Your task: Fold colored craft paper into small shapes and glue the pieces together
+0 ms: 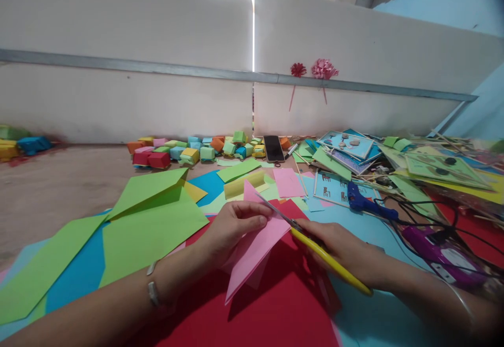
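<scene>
A folded piece of pink paper point(258, 247) is pinched between the thumb and fingers of my left hand point(236, 231), which wears a silver bracelet at the wrist. My right hand point(334, 250) grips yellow-handled scissors point(328, 260). The scissor blades point up and to the left, against the pink paper's upper right edge, close to my left fingertips. Beneath both hands lies a large red sheet point(287, 305). Folded green paper point(157, 226) is to the left of my left hand.
Small colored paper boxes point(189, 155) line the wall, beside a phone point(273, 148). At right are a blue glue gun point(370, 202), a purple device point(441, 255), black cables and stacked picture cards point(346, 144). Blue sheets point(378, 310) lie under my right forearm.
</scene>
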{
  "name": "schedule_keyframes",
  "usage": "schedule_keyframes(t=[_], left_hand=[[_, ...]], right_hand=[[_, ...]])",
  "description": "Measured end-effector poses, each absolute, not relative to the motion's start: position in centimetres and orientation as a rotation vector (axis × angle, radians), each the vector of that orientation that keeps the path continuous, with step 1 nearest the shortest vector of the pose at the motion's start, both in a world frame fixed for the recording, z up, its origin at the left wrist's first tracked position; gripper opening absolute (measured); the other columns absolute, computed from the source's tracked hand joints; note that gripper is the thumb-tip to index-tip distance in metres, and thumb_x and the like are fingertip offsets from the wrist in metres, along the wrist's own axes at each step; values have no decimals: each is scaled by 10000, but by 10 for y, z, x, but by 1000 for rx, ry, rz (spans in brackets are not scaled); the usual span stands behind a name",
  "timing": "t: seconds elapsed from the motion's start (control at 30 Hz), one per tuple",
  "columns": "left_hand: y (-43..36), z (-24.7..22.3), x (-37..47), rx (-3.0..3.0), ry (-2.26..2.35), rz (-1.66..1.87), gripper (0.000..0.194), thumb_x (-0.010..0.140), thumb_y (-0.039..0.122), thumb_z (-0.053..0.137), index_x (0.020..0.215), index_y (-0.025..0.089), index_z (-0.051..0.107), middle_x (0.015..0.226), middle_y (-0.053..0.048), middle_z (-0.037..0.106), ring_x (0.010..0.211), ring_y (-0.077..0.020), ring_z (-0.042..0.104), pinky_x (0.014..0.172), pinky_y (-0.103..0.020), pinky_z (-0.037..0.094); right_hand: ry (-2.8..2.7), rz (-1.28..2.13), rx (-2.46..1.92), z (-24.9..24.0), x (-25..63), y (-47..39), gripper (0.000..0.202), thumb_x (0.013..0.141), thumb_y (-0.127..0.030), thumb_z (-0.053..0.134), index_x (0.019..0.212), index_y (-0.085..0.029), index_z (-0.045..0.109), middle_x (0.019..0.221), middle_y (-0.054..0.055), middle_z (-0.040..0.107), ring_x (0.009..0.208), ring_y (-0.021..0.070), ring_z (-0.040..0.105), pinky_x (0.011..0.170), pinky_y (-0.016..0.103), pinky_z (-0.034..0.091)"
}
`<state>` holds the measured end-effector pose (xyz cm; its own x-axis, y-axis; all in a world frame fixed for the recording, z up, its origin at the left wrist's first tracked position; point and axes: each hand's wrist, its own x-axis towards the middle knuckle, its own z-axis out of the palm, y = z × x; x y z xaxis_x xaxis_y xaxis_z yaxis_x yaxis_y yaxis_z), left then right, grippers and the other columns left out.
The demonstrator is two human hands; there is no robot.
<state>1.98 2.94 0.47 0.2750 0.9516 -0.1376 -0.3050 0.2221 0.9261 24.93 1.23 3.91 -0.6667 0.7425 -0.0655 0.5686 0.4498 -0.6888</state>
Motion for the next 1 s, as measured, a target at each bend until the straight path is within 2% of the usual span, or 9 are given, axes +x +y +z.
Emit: schedule_keyframes(t=[0.13, 0.3, 0.5, 1.0], left_hand=[[28, 3, 21, 941, 853, 1017, 170, 582, 220, 846, 731, 167, 782, 767, -53, 747, 662, -155, 652, 654, -268, 515], [27, 4, 21, 948, 912, 1025, 182, 565, 223, 852, 721, 161, 783, 756, -52, 742, 653, -146, 643, 635, -251, 502], [25, 5, 22, 891, 907, 1026, 199, 547, 225, 863, 720, 165, 784, 718, -48, 743, 630, -147, 644, 630, -260, 508], [26, 1, 20, 939, 898, 1008, 159, 588, 220, 841, 729, 175, 785, 731, -40, 745, 634, -135, 642, 632, -248, 503]], right_hand=[[-2448, 947, -1108, 34, 250, 12, 336, 942, -370, 504, 1202, -181, 599, 991, 77, 713, 789, 171, 622, 698, 276, 484], [-2445, 962, -1159, 32, 249, 11, 337, 920, -355, 527, 1194, -174, 606, 986, 83, 720, 788, 186, 644, 694, 280, 492], [-2436, 988, -1192, 33, 247, 12, 379, 897, -331, 522, 1232, -168, 592, 1070, 96, 722, 856, 212, 668, 733, 300, 492], [-2458, 921, -1216, 33, 248, 11, 304, 908, -338, 504, 1113, -157, 634, 903, 61, 716, 722, 167, 613, 617, 258, 433]])
